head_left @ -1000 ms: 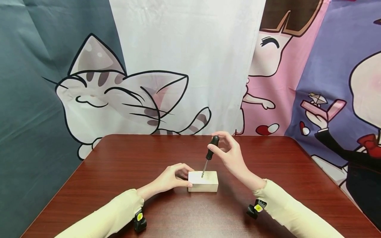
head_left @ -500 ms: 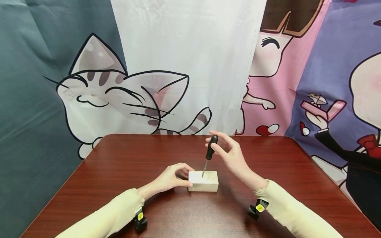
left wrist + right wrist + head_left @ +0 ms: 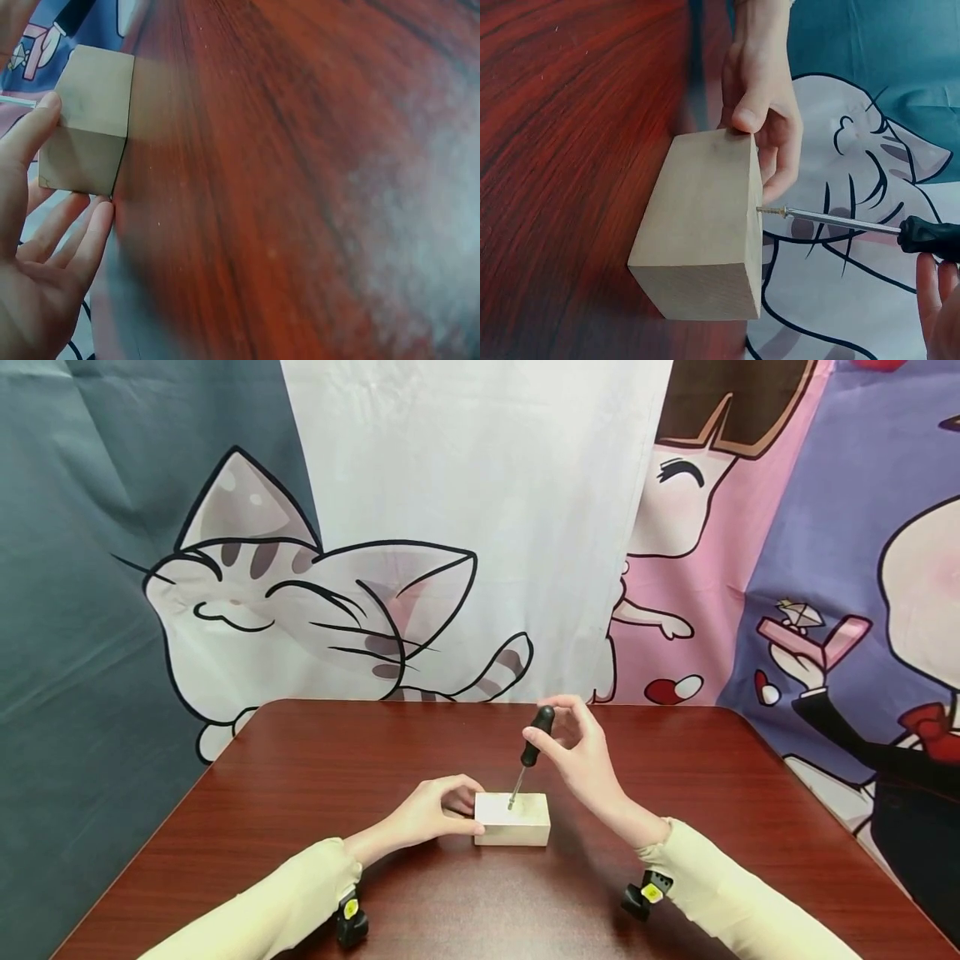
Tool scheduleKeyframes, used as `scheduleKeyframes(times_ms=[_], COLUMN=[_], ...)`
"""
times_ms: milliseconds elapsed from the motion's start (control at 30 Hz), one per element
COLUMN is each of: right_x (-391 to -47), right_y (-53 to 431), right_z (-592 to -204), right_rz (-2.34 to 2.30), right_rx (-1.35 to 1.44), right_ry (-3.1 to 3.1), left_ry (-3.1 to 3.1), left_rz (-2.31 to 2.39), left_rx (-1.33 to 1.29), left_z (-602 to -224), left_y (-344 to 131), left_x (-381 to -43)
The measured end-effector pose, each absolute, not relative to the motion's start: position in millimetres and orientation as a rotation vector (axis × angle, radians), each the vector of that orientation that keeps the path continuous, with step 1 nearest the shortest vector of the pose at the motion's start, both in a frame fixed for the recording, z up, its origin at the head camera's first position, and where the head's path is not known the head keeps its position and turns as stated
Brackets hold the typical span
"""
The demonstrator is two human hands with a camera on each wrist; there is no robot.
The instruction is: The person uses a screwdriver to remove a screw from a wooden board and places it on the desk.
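Note:
A pale wooden block lies on the table. My left hand grips its left end, thumb on the near side and fingers on the far side; the left wrist view shows the same hold on the block. A small screw stands partly sunk in the block's top. On its head sits the tip of a screwdriver with a black handle and a metal shaft, leaning slightly right. My right hand holds the handle between thumb and fingers, above the block.
The brown wood-grain table spreads around the block. Behind it hangs a cloth backdrop printed with a cartoon cat and figures. A black camera is strapped to the left wrist, another camera to the right.
The right fingers loosened and spread around the screwdriver handle half a second ago, and now close on it again. The block and left hand stay in place.

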State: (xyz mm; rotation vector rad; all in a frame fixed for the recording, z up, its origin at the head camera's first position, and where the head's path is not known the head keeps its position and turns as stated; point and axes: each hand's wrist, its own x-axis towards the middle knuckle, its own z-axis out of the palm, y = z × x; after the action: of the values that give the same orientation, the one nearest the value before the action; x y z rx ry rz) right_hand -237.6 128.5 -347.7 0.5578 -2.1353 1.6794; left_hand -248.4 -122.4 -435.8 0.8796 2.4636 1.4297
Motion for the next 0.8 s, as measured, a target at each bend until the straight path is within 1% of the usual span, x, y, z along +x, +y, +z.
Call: scheduleKeyframes(times_ms=[300,633,733,800], right_x=[-240.8,-244.1,-243.6,-242.9], right_y=[134.0,141.8,139.6,137.4], right_z=[-343.9,-343.6,-344.3,-345.0], right_rz=[1.718,1.812,1.788,1.760], right_rx=[0.654,0.849,0.839,0.772], right_ry=[-2.139,-2.146,-2.139,-2.145], left_ry=[2.392,2.360,2.351,2.356], left_rz=[1.483,1.486,1.483,1.473], left_rx=[0.906,0.901,0.892,0.892], left_z=[-437.0,-435.4,-434.6,-434.8], left_y=[-127.3,-128.4,-128.7,-128.9], left_x=[-249.4,-251.9,-251.9,-252.1])
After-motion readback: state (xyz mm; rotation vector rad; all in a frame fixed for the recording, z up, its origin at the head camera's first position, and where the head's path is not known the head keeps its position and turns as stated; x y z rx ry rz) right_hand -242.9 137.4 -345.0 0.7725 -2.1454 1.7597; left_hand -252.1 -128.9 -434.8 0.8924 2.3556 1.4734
